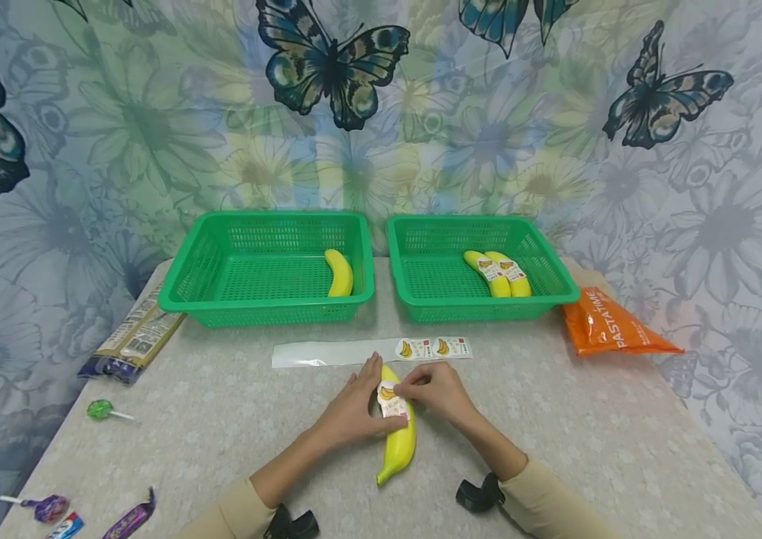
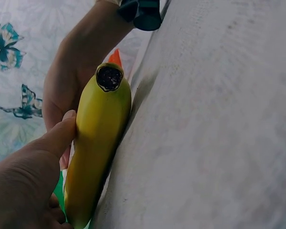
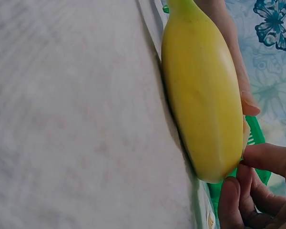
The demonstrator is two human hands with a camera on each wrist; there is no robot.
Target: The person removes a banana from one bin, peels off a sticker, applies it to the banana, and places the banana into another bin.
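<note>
A yellow banana [image 1: 397, 449] lies on the table in front of me with its stem toward me. On its upper face is a white sticker [image 1: 392, 404] with a banana picture. My left hand [image 1: 354, 408] holds the banana from the left, the thumb [image 2: 62, 131] lying across the sticker's lower end. From the right, my right hand [image 1: 440, 389] pinches the sticker's upper right edge between thumb and forefinger [image 3: 269, 160]. In the right wrist view the banana [image 3: 202, 90] hides most of the sticker. Just beyond lies a backing strip [image 1: 334, 353] with two stickers at its right end.
A green basket [image 1: 266, 316] at back left holds one plain banana [image 1: 339, 273]. The right green basket [image 1: 482, 310] holds two stickered bananas [image 1: 498, 275]. An orange pasta bag [image 1: 613, 326] lies right, a gold packet [image 1: 135, 333] left. Lollipops [image 1: 99, 409] and wrapped sweets [image 1: 130, 518] lie at left.
</note>
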